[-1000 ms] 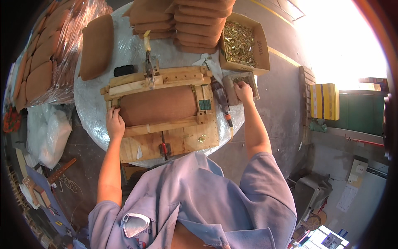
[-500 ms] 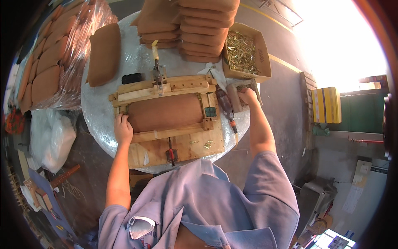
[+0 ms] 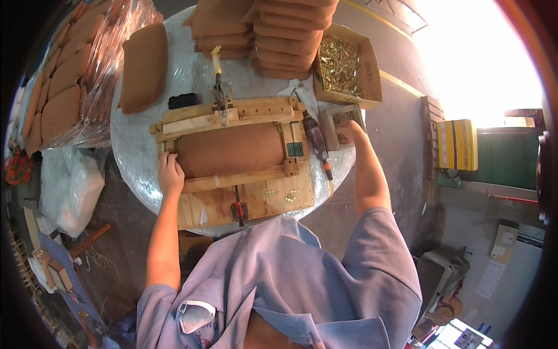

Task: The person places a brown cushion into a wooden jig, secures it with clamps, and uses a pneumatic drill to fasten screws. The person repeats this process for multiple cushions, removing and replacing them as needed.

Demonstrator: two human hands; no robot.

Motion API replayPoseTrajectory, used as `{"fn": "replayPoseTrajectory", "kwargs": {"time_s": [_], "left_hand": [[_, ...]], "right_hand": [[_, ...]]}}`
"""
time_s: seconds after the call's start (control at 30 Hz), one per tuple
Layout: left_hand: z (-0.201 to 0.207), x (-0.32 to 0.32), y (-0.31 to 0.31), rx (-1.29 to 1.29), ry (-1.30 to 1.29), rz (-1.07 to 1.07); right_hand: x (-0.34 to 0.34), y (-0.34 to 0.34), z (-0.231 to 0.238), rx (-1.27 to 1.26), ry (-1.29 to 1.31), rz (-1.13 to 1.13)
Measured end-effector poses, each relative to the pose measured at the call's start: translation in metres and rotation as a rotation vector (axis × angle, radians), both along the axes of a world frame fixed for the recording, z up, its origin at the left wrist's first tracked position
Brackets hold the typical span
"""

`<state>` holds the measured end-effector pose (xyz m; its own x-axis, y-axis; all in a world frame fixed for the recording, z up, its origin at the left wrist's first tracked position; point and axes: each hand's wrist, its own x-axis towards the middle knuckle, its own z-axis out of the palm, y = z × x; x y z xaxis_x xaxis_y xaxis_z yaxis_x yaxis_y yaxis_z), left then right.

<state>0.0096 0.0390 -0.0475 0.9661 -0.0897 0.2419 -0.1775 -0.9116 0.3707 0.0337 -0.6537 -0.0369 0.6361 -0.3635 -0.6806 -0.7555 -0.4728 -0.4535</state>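
Note:
A brown padded cushion [image 3: 231,151] lies inside a wooden clamping frame [image 3: 232,181] on a plywood board [image 3: 261,203]. My left hand [image 3: 170,174] is at the frame's left end, its bent fingers closed over the edge beside the cushion. My right hand [image 3: 350,132] reaches into a small tray [image 3: 329,131] of small metal pieces; its fingers are drawn together and their tips hidden. Between tray and frame lies a dark hand tool [image 3: 317,141] with an orange end and a hose. A toggle clamp [image 3: 220,93] with a yellow handle stands at the frame's far side.
Brown cushions [image 3: 289,41] are stacked at the far side of the plastic-wrapped round table [image 3: 131,157]. A cardboard box [image 3: 373,70] of brass-coloured pieces stands right of them. A single cushion [image 3: 144,68] and a black object [image 3: 182,101] lie left. Another person's arm [image 3: 87,330] shows lower left.
My right hand stays in the small tray, its fingers shifting slightly. My left hand keeps its place at the frame. The whole view has shifted slightly.

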Motion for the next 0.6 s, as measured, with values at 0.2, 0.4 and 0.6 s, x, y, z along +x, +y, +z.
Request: {"fn": "replayPoseTrajectory", "kwargs": {"time_s": [0.2,0.4,0.6], "left_hand": [[0.0,0.0,0.001,0.009,-0.049,-0.01],[0.003,0.0,-0.001,0.023,-0.041,-0.005],[0.004,0.001,-0.003,0.02,-0.055,-0.007]], "right_hand": [[-0.002,0.0,0.001,0.005,-0.064,0.062],[-0.007,-0.001,0.0,0.108,-0.103,-0.011],[-0.024,-0.004,0.0,0.236,-0.246,-0.2]]}}
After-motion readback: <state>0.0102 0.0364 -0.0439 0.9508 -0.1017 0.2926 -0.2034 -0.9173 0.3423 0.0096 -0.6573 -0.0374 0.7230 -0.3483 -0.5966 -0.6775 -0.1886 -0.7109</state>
